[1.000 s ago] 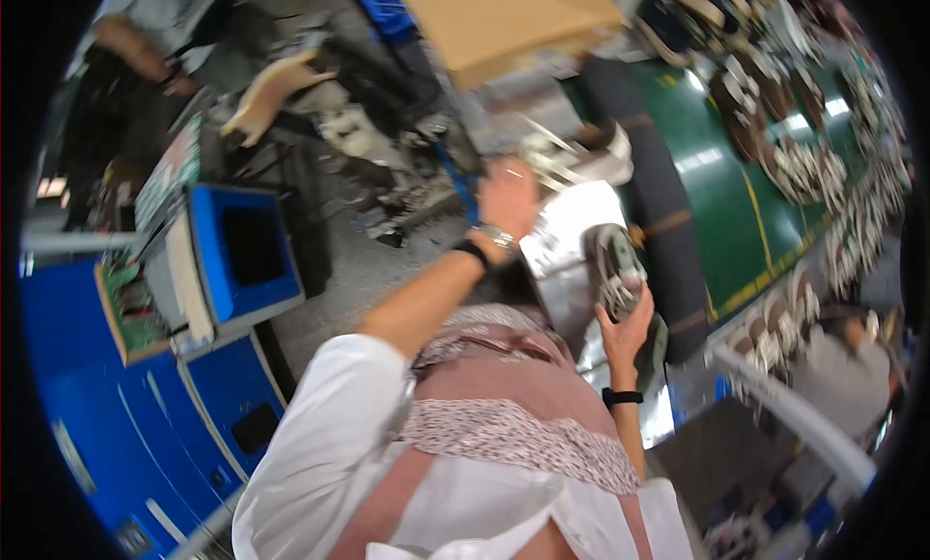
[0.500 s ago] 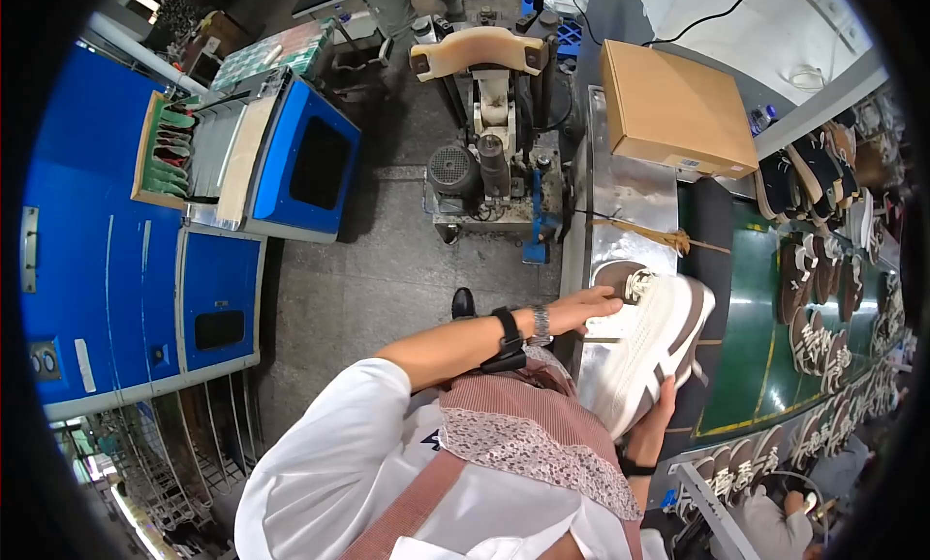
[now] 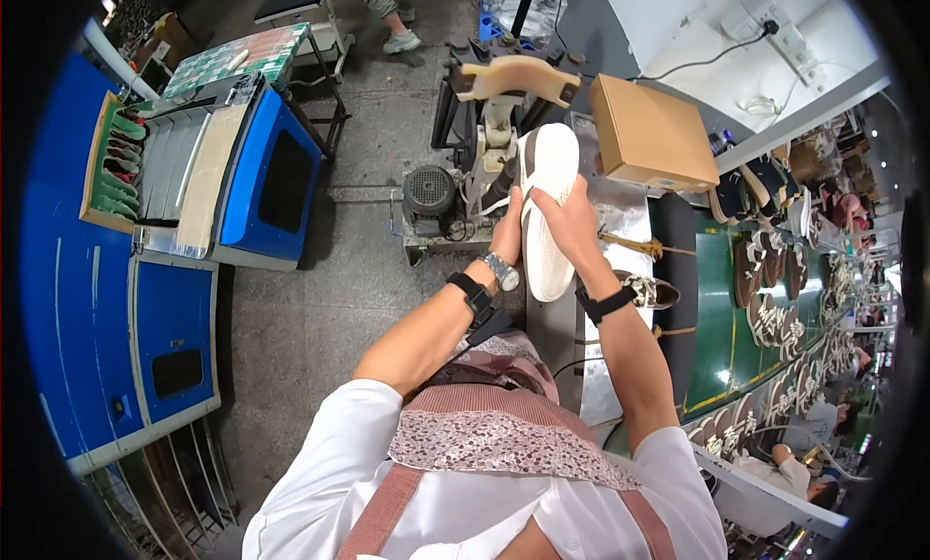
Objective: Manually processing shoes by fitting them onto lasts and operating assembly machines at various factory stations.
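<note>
Both my hands hold a white and brown shoe [image 3: 552,158] out in front of me, its pale sole turned up. My left hand [image 3: 508,238] grips the left side, fingers wrapped round the edge. On the other side, my right hand [image 3: 570,223] closes over it with the thumb on the sole. The shoe's upper is mostly hidden beneath. A second shoe [image 3: 659,292], brown with white laces, lies on the metal ledge to the right of my right wrist. Beyond the held shoe stands a machine with a curved tan pad [image 3: 518,81].
A grey motor [image 3: 429,189] sits at the machine's left. A cardboard box [image 3: 654,134] rests on the ledge. To the right runs a green conveyor [image 3: 712,308] carrying several shoes. Blue cabinets [image 3: 82,298] line the left. Far off, a person's legs [image 3: 386,8] show.
The white and brown shoe has moved from the ledge, forward and left, and now shows its sole. Both hands have gone with it, the right now beside the left. My view has shifted.
</note>
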`<state>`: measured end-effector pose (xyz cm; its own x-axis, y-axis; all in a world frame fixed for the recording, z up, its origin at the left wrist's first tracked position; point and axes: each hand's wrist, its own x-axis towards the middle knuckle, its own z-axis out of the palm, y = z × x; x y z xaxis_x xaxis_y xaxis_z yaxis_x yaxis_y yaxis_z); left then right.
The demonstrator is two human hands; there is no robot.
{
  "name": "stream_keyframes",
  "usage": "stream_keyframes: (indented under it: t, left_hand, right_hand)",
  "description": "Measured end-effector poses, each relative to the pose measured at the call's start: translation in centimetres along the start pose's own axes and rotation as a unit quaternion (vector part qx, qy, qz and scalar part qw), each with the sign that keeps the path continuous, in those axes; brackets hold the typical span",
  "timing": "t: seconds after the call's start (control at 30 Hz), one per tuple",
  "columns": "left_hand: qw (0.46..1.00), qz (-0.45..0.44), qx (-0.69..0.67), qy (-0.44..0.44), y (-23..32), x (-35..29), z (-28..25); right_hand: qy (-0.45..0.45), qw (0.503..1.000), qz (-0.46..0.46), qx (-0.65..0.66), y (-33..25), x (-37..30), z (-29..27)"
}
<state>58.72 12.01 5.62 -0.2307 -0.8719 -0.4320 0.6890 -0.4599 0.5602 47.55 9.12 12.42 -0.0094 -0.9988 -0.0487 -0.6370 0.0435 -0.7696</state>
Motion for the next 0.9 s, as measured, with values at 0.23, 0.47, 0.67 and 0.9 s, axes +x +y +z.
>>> stream_keyframes:
  t: [0.23,0.47,0.67,0.9]
  left_hand:
    - [0.983,0.016,-0.178,-0.026,-3.4,4.8,-4.0]
    - [0.990,-0.107,-0.057,-0.073,-5.0,0.3,-7.1]
    - [0.977,-0.202,0.033,-0.060,-3.7,-1.5,-8.3]
    - [0.977,-0.076,-0.156,-0.122,-2.0,1.9,-4.5]
  right_hand:
    - [-0.062,0.958,0.004,-0.280,-6.2,2.6,2.4]
    - [0.008,0.983,-0.076,-0.167,-3.8,-1.7,2.7]
    - [0.017,0.982,-0.074,-0.176,-2.5,-1.6,2.2]
    - [0.029,0.982,-0.075,-0.168,-2.1,-2.3,3.0]
